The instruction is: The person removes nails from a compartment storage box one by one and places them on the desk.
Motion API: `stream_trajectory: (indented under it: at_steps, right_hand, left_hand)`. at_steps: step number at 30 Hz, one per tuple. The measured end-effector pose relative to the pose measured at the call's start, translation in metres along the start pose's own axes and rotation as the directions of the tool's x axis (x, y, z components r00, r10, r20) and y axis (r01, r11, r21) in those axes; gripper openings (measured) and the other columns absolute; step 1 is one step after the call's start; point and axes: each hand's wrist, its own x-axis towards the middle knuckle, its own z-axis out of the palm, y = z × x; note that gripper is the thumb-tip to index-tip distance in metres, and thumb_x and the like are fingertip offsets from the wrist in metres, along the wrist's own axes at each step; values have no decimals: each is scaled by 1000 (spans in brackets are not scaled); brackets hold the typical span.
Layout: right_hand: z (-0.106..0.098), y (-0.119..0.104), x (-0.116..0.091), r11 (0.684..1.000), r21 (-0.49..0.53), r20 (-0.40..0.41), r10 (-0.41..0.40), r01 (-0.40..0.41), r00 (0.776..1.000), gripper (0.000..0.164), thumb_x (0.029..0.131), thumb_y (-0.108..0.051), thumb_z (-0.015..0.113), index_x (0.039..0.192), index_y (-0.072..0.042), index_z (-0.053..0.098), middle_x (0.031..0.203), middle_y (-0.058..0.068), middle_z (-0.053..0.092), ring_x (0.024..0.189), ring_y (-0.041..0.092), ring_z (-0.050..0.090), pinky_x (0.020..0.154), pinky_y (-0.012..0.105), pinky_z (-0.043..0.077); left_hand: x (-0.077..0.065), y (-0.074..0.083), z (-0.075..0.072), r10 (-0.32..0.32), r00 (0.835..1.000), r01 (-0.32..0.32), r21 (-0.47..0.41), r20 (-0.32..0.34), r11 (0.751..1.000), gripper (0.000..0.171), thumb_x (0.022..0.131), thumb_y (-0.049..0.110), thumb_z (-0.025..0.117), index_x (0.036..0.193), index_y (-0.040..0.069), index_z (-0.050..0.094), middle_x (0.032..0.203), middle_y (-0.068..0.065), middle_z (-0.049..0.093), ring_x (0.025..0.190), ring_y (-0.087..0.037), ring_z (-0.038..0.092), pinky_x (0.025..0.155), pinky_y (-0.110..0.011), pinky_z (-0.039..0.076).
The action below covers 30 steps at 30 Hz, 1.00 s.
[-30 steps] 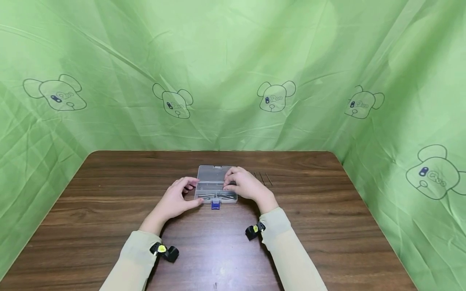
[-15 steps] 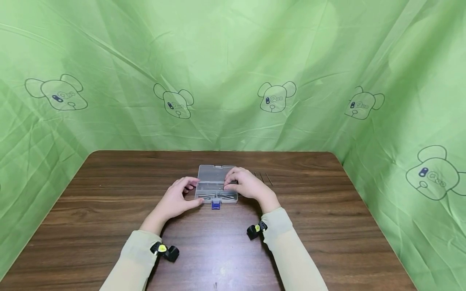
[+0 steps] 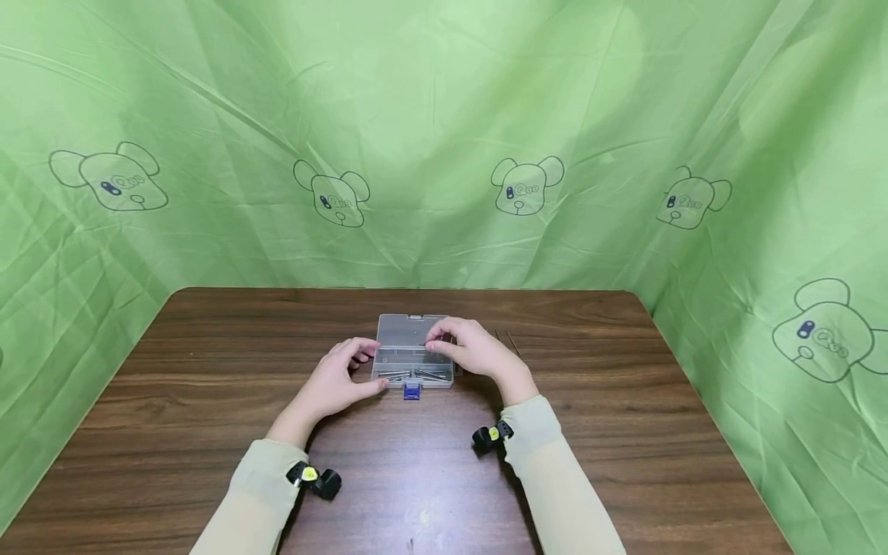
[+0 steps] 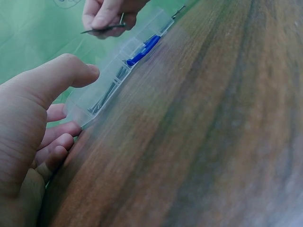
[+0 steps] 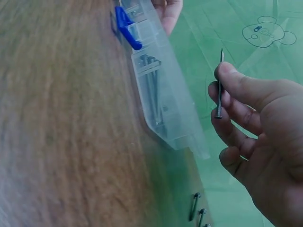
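Note:
A clear plastic storage box (image 3: 398,356) lies on the table with its lid (image 3: 398,330) folded back and a blue latch (image 3: 412,391) at the front. Several nails (image 3: 395,375) lie in its front compartments. My left hand (image 3: 340,378) holds the box's left end, thumb by the front corner and fingertips at the far side. Above the box's right half, my right hand (image 3: 479,353) pinches a nail (image 5: 218,101) between thumb and fingers, its point upward in the right wrist view. In the head view that nail is mostly hidden by the fingers.
Loose nails (image 3: 513,344) lie on the wooden table (image 3: 590,432) to the right of the box, partly hidden behind the right hand. A green cloth (image 3: 430,231) with bear-like drawings surrounds the table's back and sides.
My right hand has risen out of the box and shifted slightly right and away, covering more of the loose nails. The left hand and the box stay in place.

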Motion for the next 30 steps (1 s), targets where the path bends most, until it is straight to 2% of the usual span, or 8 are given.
stream_trajectory:
  at_steps: [4, 14, 24, 30]
  right_hand:
    - [-4, -2, -1, 999, 40, -26, 21, -20, 999, 10, 107, -21, 73, 111, -13, 77, 102, -5, 74, 94, 10, 66, 88, 32, 57]
    - [-13, 0, -6, 994, 107, -58, 34, -27, 998, 15, 108, -16, 71, 119, -9, 76, 107, -2, 75, 97, 12, 66, 87, 31, 57]
    - [-27, 0, -12, 989, 134, -99, 71, -58, 993, 17, 107, -13, 69, 122, -7, 74, 107, 1, 74, 98, 17, 67, 85, 32, 56]
    - [-34, 0, -16, 988, 130, -138, 103, -85, 985, 18, 106, -15, 70, 122, -7, 75, 106, 0, 73, 98, 17, 66, 84, 33, 56]
  left_hand:
    - [0, 0, 0, -5, 1000, 5, -2, 1, 1000, 63, 81, 28, 97, 135, 11, 69, 122, -1, 70, 108, -20, 64, 93, -42, 54]
    - [-1, 2, -1, -8, 1000, 8, 5, -4, 1000, 63, 82, 28, 97, 135, 9, 69, 121, -4, 71, 107, -21, 64, 93, -43, 54]
    - [0, 1, -1, 5, 1000, -5, 11, -10, 1000, 61, 84, 29, 96, 135, 8, 69, 121, -4, 71, 106, -22, 65, 92, -43, 54]
    - [-1, 2, -1, -12, 1000, 12, 3, 4, 1000, 63, 83, 28, 96, 136, 9, 68, 122, -4, 70, 108, -22, 64, 94, -44, 54]
